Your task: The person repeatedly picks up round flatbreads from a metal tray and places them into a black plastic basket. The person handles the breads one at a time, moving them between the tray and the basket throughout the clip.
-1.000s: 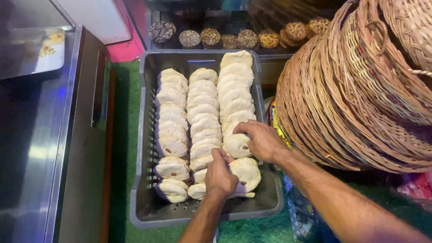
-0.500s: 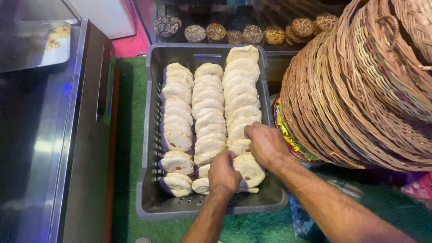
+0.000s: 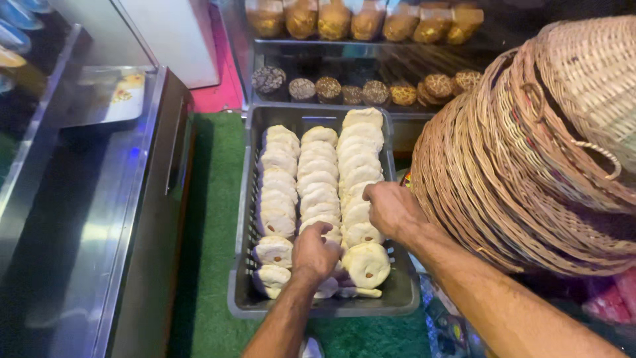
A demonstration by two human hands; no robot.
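Green turf (image 3: pixel 212 219) is covering my floor; steel counter (image 3: pixel 79 219) is gleaming left; wicker baskets (image 3: pixel 543 152) are stacking up right.

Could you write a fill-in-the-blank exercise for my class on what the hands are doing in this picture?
1. The pale round cookies stand in ____ rows inside the grey crate.
2. The crate rests on a ____ mat.
3. To the right of the crate leans a stack of woven ____.
4. The left hand and the right hand both touch cookies at the ____ end of the crate.

Missing words: three; green; baskets; near
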